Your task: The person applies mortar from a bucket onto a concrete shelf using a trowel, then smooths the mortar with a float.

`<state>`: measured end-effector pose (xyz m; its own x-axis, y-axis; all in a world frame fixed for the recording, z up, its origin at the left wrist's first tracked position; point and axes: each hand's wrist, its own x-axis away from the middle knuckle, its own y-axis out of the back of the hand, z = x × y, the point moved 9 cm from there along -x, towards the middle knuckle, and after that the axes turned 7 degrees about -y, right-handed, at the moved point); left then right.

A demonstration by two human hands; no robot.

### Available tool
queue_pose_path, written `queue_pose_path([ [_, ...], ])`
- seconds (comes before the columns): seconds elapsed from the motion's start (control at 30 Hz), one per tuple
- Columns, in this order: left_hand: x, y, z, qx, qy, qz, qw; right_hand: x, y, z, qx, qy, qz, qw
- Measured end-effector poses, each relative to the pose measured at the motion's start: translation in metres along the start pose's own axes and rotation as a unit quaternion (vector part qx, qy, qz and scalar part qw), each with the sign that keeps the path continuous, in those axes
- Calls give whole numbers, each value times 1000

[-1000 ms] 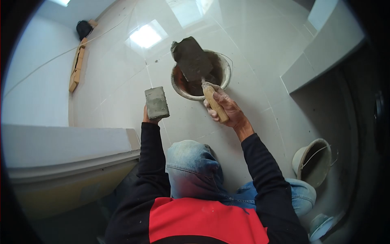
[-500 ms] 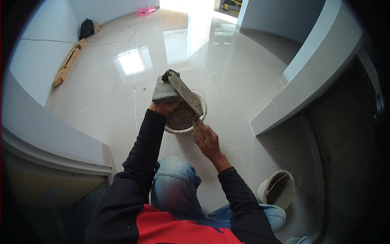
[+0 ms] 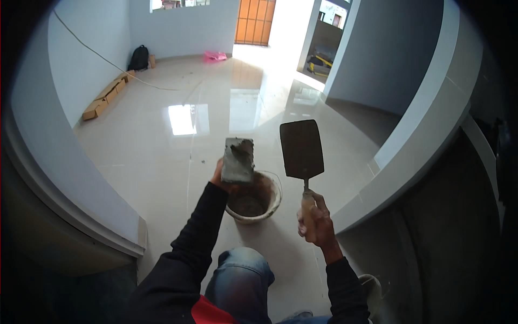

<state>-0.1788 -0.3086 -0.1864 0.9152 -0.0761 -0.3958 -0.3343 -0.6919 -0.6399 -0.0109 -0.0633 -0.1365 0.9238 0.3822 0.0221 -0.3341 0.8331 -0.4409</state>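
Observation:
My left hand (image 3: 222,182) holds a small grey rectangular block (image 3: 237,160) upright, with a dab of wet mortar on its top end. My right hand (image 3: 315,222) grips the wooden handle of a flat trowel (image 3: 301,149), blade pointing up and away. Between and below both hands stands a round bucket (image 3: 272,204) with dark mortar inside, on the glossy tiled floor (image 3: 162,151). My denim-clad knee (image 3: 240,275) is bent just below the bucket.
A white curved ledge (image 3: 81,194) runs along the left; a tiled ledge and wall (image 3: 410,156) rise on the right. Cardboard boxes (image 3: 105,100), a black backpack (image 3: 139,57) and a cord lie by the far left wall. An open doorway (image 3: 256,21) is at the back.
The view has tilted up into the room. The trowel left the block, where it was wiping mortar, and now stands apart to the right, blade up. The block is raised upright.

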Motion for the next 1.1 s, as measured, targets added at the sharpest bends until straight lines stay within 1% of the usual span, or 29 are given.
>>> queue_pose_path([
  [0.03, 8, -14, -12, -51, -23, 15, 998, -4, -6, 6, -58, -19, 59, 996],
  [0.07, 13, -20, -4, 115, 48, -10, 992, -7, -13, 11, -84, -41, 90, 992],
  [0.1, 11, -12, 4, 71, 71, 19, 995, -9, -20, 13, -109, -65, 119, 985],
  [0.13, 13, -13, -1, 37, 64, -2, 997, -12, -23, 15, -109, -61, 125, 984],
  [0.17, 14, -14, -3, 7, 58, -23, 998, -14, -28, 8, -65, -106, 133, 983],
  [0.2, 3, -6, -4, -192, -70, 51, 978, -12, -29, 1, -20, -153, 136, 979],
  [0.23, 4, -8, -10, -188, -67, 50, 979, -10, -24, 2, -20, -156, 132, 979],
  [0.27, 5, -10, -13, -81, -10, 36, 996, -5, -18, -4, -12, -183, 135, 974],
  [0.3, 5, -9, -10, 30, 49, 20, 998, 2, -12, -6, -5, -212, 134, 968],
  [0.33, -1, -3, -3, 75, 55, 39, 995, 11, -7, 6, 54, -211, 106, 970],
  [0.37, 7, -25, -17, 78, 78, 3, 994, 19, -1, 17, 74, -203, 86, 973],
  [0.4, 8, -31, -18, 110, 93, 15, 989, 28, 3, 30, 104, -189, 66, 974],
  [0.43, 8, -34, -17, 133, 113, 66, 983, 36, 4, 42, 134, -175, 45, 974],
  [0.47, 6, -31, -16, 131, 103, 67, 984, 42, 7, 50, 132, -183, 30, 974],
  [0.5, 4, -33, -14, 128, 92, 72, 985, 48, 5, 63, 177, -159, 26, 971],
  [0.53, 6, -41, -10, 137, 102, 73, 983, 51, 3, 74, 221, -137, 22, 965],
  [0.57, 5, -48, -15, 86, 86, 63, 991, 53, 0, 82, 220, -142, 10, 965],
  [0.6, 6, -52, -19, 35, 68, 54, 996, 51, -7, 94, 256, -115, -8, 960],
  [0.63, 9, -60, -16, 42, 75, 55, 995, 49, -12, 107, 291, -88, -24, 952],
  [0.67, 11, -67, -13, 42, 78, 52, 995, 46, -16, 116, 319, -98, -35, 942],
  [0.7, 13, -71, -11, 39, 80, 47, 995, 42, -19, 121, 318, -101, -40, 942],
  [0.73, 10, -84, -6, 42, 84, 45, 995, 37, -16, 132, 327, -111, -31, 938],
  [0.77, 10, -87, -3, 37, 90, 34, 995, 32, -19, 135, 337, -120, -21, 933],
  [0.83, 11, -83, 4, 34, 96, 17, 995, 24, -20, 141, 349, -128, -30, 928],
  [0.9, 4, -85, 2, -61, 50, 66, 995, 15, -22, 146, 373, -139, -17, 917],
  [0.93, 3, -85, 1, -60, 48, 62, 995, 12, -25, 148, 375, -142, -15, 916],
  [1.0, -1, -87, 1, -29, 69, 49, 996, 7, -28, 145, 416, -179, -10, 891],
  [1.03, -3, -91, -2, -29, 67, 49, 996, 3, -28, 145, 418, -179, -9, 891],
  [1.1, -7, -96, -9, -76, 44, 52, 995, -4, -25, 146, 475, -163, -31, 864],
])
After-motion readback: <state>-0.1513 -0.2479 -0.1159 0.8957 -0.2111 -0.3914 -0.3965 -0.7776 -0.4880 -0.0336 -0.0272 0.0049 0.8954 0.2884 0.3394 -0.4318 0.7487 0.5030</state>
